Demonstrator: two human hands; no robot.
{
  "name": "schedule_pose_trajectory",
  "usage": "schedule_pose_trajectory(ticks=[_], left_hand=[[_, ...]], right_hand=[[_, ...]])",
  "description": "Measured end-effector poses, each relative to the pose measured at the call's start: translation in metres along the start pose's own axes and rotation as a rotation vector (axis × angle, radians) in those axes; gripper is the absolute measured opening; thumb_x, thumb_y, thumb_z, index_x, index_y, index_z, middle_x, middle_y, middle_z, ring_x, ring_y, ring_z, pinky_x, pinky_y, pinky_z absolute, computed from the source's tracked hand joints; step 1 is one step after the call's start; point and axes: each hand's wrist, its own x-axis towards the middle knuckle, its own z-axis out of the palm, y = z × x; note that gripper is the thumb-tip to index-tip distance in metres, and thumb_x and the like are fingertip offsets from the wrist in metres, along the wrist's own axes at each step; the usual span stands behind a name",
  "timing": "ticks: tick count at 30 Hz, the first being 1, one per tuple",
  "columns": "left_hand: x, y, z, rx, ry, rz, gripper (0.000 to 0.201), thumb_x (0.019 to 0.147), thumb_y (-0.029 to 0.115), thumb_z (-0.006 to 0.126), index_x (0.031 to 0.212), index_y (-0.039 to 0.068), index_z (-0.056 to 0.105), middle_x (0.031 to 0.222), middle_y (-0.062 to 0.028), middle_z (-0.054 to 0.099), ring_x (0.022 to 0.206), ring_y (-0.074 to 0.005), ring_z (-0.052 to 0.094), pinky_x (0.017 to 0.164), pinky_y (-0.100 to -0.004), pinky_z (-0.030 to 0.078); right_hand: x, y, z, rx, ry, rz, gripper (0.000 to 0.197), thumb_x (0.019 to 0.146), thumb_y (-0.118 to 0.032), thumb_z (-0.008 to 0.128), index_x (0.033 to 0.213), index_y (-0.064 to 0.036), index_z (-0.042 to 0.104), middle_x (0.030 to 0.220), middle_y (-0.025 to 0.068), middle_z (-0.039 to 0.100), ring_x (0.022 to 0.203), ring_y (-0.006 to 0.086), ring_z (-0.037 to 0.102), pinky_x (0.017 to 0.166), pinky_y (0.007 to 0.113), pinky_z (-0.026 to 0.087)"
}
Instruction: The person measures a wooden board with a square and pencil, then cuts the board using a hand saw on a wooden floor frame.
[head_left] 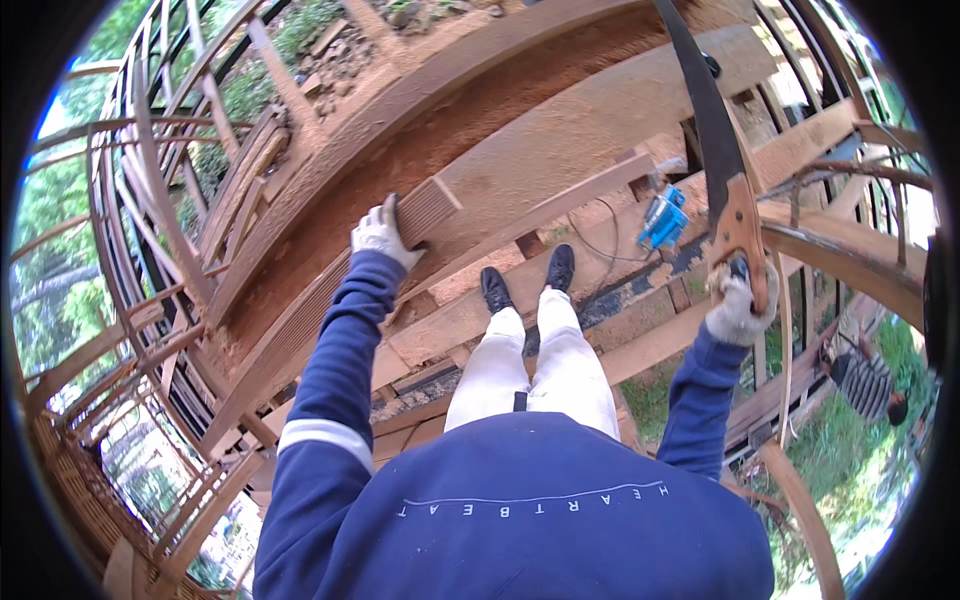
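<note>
My left hand (386, 236), in a pale work glove, grips a long grooved wooden decking board (308, 310) close to its cut end, thumb on the near side and fingers across it. The board slants from the lower left toward the middle, lying along a wide plank (560, 140). Over on the right, my gloved right hand (742, 300) is closed round the wooden handle of a handsaw (708, 125). Its long dark blade points up and away, apart from the grooved board.
A blue power tool (663, 218) with a cord sits on the beams right of my shoes (561, 268). Gaps open between the beams underfoot. Wooden railings (150, 150) curve along the left. Another person (862, 385) is down on the grass at the right.
</note>
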Motion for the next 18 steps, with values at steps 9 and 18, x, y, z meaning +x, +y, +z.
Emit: schedule_pose_trajectory(ticks=[9, 18], left_hand=[[-0.009, -0.011, 0.0, 0.011, -0.041, 0.011, 0.104, 0.068, 0.05, 0.083, 0.15, 0.008, 0.035, 0.13, -0.0178, 0.053, 0.121, -0.0343, 0.053, 0.104, -0.0452, 0.042], [-0.017, -0.004, 0.011, 0.026, 0.016, 0.036, 0.102, 0.071, 0.052, 0.08, 0.152, 0.01, 0.033, 0.132, -0.0159, 0.052, 0.122, -0.032, 0.053, 0.104, -0.0461, 0.04]], right_hand=[[-0.153, -0.078, 0.075, 0.102, -0.326, 0.213, 0.045, 0.073, 0.002, 0.061, 0.117, 0.0013, 0.055, 0.097, 0.0096, 0.063, 0.081, 0.0151, 0.063, 0.073, 0.028, 0.053], [-0.198, -0.07, 0.128, 0.186, -0.525, 0.348, 0.041, 0.076, -0.002, 0.068, 0.115, 0.0018, 0.054, 0.091, 0.0077, 0.064, 0.08, 0.015, 0.065, 0.074, 0.028, 0.055]])
